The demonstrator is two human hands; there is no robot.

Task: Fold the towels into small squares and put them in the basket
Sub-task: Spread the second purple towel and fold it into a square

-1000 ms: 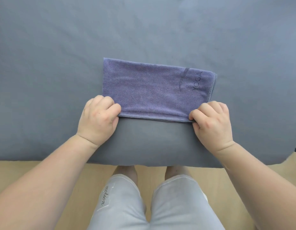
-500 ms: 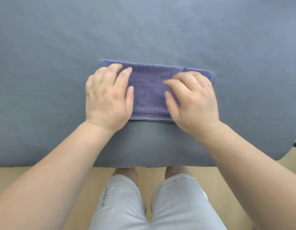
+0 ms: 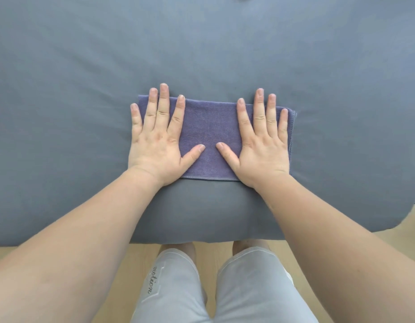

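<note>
A purple-blue towel point(image 3: 211, 134), folded into a wide rectangle, lies flat on the grey cloth-covered table point(image 3: 85, 66) close to its near edge. My left hand point(image 3: 157, 138) presses flat on the towel's left end, fingers straight and spread, the little finger over the left edge. My right hand point(image 3: 262, 141) presses flat on the right end in the same way. The two thumbs point toward each other over the towel's middle. No basket is in view.
The table's near edge point(image 3: 202, 241) runs just in front of my knees, and its right corner curves away at the right point(image 3: 406, 210). My legs in light shorts and a wooden floor show below.
Both hands let go of the towel's near corners, moved up onto the towel and spread out flat, sliding apart toward its two ends. The towel stays in place.
</note>
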